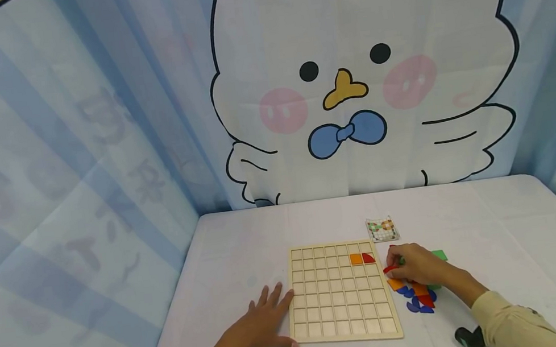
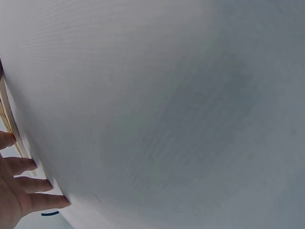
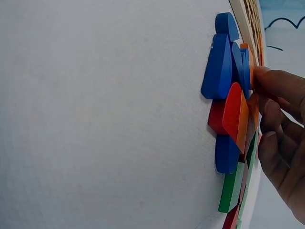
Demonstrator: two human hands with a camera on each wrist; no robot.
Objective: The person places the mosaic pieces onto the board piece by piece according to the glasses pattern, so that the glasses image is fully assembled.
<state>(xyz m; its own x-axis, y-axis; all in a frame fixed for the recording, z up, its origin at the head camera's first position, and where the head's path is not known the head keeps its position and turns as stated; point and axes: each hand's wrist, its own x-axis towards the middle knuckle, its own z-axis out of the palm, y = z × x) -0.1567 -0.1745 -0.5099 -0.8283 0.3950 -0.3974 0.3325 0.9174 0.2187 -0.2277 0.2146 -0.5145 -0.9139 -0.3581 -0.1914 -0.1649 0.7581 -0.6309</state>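
Note:
A wooden grid board (image 1: 343, 306) lies flat on the table, with an orange square block (image 1: 356, 259) and a red quarter-round block (image 1: 368, 257) in its cells near the top right. My left hand (image 1: 266, 321) is spread on the table, its fingers and thumb at the board's left edge. Over a pile of coloured blocks right of the board, my right hand (image 1: 419, 265) pinches a red block (image 1: 389, 269) between thumb and fingers. Its shape is mostly hidden. In the right wrist view, blue blocks (image 3: 218, 69) and a green block (image 3: 232, 188) lie beside the right hand (image 3: 283, 124).
A small card (image 1: 382, 229) with a coloured grid pattern lies behind the board's top right corner. A dark object (image 1: 469, 339) sits by the right sleeve. A curtain with a cartoon animal (image 1: 334, 29) hangs behind the white table (image 1: 244, 234).

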